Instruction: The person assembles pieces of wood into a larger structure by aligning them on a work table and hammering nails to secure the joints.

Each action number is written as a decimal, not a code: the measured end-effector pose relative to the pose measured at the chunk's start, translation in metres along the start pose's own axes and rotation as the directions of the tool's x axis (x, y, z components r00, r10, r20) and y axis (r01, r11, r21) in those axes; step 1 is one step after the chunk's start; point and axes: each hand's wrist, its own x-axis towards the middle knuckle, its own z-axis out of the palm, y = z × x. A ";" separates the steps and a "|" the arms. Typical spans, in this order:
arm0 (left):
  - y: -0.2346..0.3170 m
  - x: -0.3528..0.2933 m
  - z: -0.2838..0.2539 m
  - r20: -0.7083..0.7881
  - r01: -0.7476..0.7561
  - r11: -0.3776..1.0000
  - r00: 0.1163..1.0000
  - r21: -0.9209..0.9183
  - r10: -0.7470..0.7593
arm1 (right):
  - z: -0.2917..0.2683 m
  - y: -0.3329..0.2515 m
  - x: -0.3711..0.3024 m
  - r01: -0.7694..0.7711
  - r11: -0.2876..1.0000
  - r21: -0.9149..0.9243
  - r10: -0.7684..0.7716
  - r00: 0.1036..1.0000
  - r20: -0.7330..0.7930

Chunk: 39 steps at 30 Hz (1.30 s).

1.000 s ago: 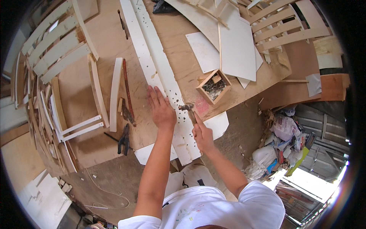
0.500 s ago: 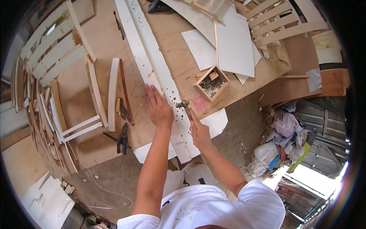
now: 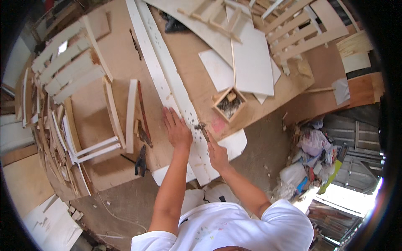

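Note:
My left hand [image 3: 179, 133] lies flat on a long white board [image 3: 151, 65], fingers stretched toward the board's far end. My right hand [image 3: 218, 156] is closed around the wooden handle of a hammer [image 3: 201, 126]. The hammer's dark metal head is over the board's right edge, just right of my left hand; whether it touches the surface I cannot tell. Several dark spots, holes or nail heads, dot the board around it. Beyond the hammer, to the right, stands a small wooden box [image 3: 240, 113] of nails with a wood block inside.
Pincers [image 3: 141, 161], a rusty saw-like tool [image 3: 143, 113] and a curved wood strip [image 3: 132, 117] lie left of the board. Slatted wooden frames [image 3: 67, 62] stand at the far left. White panels [image 3: 253, 62] are stacked at the far right. Plastic bags [image 3: 293, 175] heap beyond the table's right edge.
The view has shifted slightly, so the table's things appear lower in the picture. Both hands keep nearly the same places on the board, with the hammer still near its right edge.

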 end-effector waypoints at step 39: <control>-0.002 0.145 0.004 0.116 0.123 0.977 0.983 0.174 -0.144 | 0.094 -0.071 0.557 0.234 0.930 -0.282 -0.226 0.972 0.060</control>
